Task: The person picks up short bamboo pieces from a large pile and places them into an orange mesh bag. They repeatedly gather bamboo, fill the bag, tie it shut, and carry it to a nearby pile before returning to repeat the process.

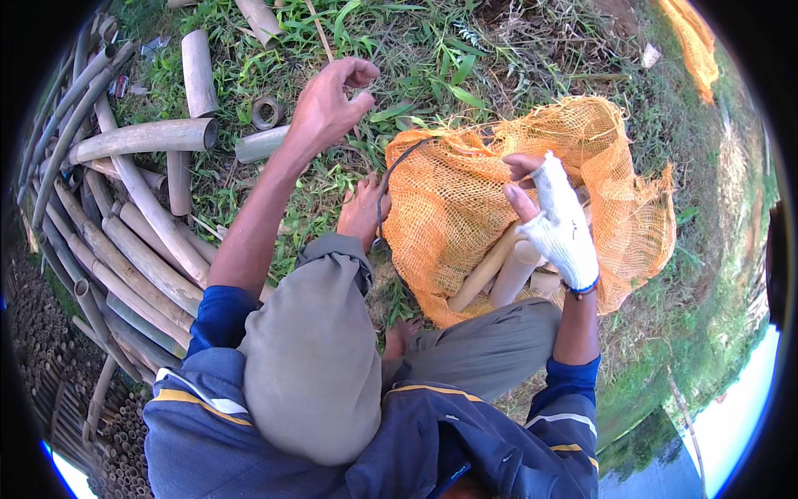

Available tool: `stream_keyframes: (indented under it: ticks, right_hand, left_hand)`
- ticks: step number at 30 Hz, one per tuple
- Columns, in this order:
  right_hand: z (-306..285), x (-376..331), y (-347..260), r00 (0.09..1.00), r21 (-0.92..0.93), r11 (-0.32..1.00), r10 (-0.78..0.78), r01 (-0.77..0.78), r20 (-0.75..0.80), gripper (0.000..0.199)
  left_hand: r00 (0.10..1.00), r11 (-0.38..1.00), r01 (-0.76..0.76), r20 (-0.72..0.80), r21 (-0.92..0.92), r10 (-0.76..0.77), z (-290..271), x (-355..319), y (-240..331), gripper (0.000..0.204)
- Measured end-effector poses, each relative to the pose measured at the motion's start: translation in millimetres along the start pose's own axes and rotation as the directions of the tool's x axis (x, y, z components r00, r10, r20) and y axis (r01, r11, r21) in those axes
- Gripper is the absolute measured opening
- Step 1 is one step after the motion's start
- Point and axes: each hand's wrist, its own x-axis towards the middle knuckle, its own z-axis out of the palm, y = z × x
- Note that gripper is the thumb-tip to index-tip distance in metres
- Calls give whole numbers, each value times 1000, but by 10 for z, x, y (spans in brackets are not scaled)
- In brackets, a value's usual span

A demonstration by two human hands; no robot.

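My bare left hand (332, 101) is raised over the grass, its fingers loosely bent and the thumb apart from them, with nothing in it. Below it lies a short cut bamboo piece (261, 145). A white fingerless glove covers my right hand (555, 218), which hovers above an orange mesh sack (436, 220) with thumb and fingers apart and nothing seen between them. Inside the spread sack lie several bamboo pieces (513, 270), partly hidden by the mesh and my right arm. A dark cord (387, 179) runs along the sack's left edge, beside my bare foot (360, 212).
Long bamboo poles (154, 274) are heaped on the left, with a thick bamboo length (145, 141) across them. A bamboo ring (267, 113) sits in the grass. Many cut bamboo ends (125, 441) are stacked at the lower left. More orange mesh (694, 46) lies at the upper right.
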Motion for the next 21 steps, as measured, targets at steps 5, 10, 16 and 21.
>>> stream_keyframes:
  ticks: [5,10,16,21]
  right_hand:
    - [1021,1526,178,979,-348,927,-78,141,190,56]
    - [1804,1462,235,948,-526,845,82,98,309,73]
    - [2017,1483,444,953,-475,876,64,88,296,76]
    - [1423,1816,888,986,164,986,12,-40,165,61]
  left_hand:
    - [992,764,-24,110,645,-62,-284,-557,-937,59]
    - [998,825,57,-16,563,-58,-438,-818,-815,66]
    - [925,884,357,-245,302,-290,-895,-946,-815,73]
    - [914,869,394,-222,299,-339,-961,-1058,-912,71]
